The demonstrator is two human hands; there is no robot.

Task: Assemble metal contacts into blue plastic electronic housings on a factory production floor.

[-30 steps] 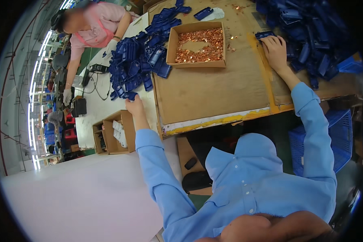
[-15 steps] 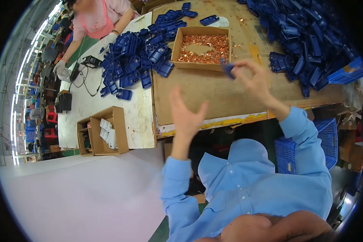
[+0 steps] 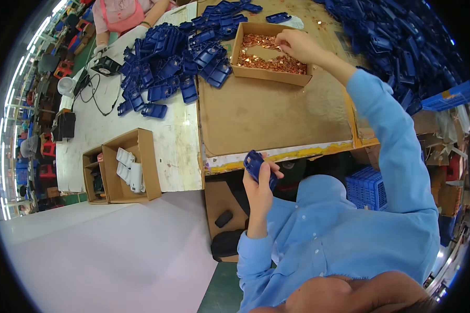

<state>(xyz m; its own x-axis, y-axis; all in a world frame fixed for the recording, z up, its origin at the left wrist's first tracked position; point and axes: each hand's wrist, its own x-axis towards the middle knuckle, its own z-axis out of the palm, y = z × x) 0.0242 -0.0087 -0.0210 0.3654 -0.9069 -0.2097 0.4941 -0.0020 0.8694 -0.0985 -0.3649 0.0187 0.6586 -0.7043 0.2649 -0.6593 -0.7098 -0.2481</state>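
Note:
My left hand (image 3: 259,193) is closed around a blue plastic casing (image 3: 255,165), held upright just off the table's near edge. My right hand (image 3: 301,47) reaches over the right side of a shallow cardboard box (image 3: 270,77). Its fingertips are pinched together at the small copper-coloured metal pieces (image 3: 282,63) inside; whatever they grip is too small to make out. The pieces ring a bare patch of the box's floor. Left of the box lies a heap of similar blue casings (image 3: 162,68).
Another big pile of blue casings (image 3: 397,47) stands at the right, by a blue crate (image 3: 449,98). A cardboard box with white parts (image 3: 147,156) sits on the white table (image 3: 180,167). Across it is a person in pink (image 3: 122,15). A blue basket (image 3: 365,188) stands below.
The blue casing has passed from my right hand to my left, which was empty and open and has drawn back toward me. My right hand has moved up into the box.

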